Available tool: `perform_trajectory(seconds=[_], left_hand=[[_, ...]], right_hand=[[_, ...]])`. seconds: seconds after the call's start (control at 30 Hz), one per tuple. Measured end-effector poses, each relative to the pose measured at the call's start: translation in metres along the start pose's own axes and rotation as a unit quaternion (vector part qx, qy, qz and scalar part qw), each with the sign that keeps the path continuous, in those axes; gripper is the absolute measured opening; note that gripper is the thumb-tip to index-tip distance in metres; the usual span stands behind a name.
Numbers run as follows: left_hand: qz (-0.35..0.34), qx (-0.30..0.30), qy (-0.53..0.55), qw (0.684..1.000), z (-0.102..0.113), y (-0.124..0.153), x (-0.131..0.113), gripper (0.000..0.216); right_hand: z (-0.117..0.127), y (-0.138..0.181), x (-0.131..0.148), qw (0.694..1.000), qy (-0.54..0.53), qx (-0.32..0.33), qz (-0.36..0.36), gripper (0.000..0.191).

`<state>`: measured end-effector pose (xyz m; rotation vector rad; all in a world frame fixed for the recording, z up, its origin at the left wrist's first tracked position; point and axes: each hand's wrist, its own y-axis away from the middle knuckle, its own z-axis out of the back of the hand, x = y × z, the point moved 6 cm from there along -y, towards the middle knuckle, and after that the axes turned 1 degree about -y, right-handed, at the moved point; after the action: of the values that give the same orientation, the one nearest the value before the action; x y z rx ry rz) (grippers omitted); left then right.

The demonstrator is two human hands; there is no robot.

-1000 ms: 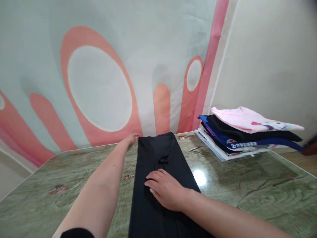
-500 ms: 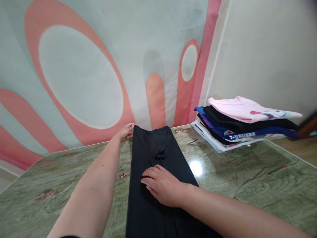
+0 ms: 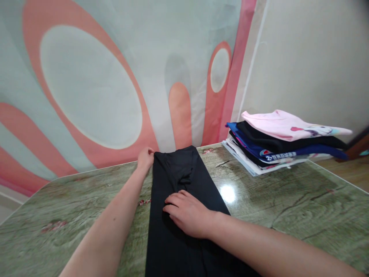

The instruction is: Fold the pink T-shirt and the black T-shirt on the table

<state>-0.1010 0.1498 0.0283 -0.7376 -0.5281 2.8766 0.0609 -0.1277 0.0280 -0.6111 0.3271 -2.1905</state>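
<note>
A black shirt (image 3: pixel 170 231) lies in a long folded strip on the table, its far end close to the wall. What looks like a sleeve is laid over the upper part, with a bunched edge near the middle. At the strip's far left corner my left hand (image 3: pixel 146 157) is closed, pinching the fabric between thumb and fingers. My right hand (image 3: pixel 187 215) rests palm down on the middle of the shirt, fingers apart and slightly bent, gripping nothing. The shirt's near end runs out of view at the bottom.
To the right, a stack of folded clothes (image 3: pixel 276 150) stands on the table (image 3: pixel 86 211), a pink top (image 3: pixel 276 123) uppermost. A patterned pink and grey wall covering (image 3: pixel 155 77) rises directly behind the table's far edge. Light glares on the tabletop beside the shirt.
My left hand has drawn the far left corner slightly towards me, and creases now run from it across the shirt's upper part. The right hand stays in place.
</note>
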Motion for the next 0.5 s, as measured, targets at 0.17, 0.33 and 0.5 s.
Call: perform_trajectory(seconds=[0.17, 0.33, 0.5], left_hand=[[-0.031, -0.004, -0.019, 0.999, -0.008, 0.034, -0.017, 0.021], [-0.058, -0.026, -0.062, 0.996, -0.013, 0.053, -0.025, 0.022], [-0.061, -0.025, -0.111, 0.992, -0.013, 0.060, -0.025, 0.023]], right_hand=[[0.017, -0.007, -0.018, 0.994, -0.068, -0.071, -0.047, 0.024], [0.050, -0.035, -0.116, 0.960, -0.007, -0.174, -0.218, 0.024], [0.048, -0.062, -0.208, 0.920, 0.090, -0.106, -0.365, 0.029]])
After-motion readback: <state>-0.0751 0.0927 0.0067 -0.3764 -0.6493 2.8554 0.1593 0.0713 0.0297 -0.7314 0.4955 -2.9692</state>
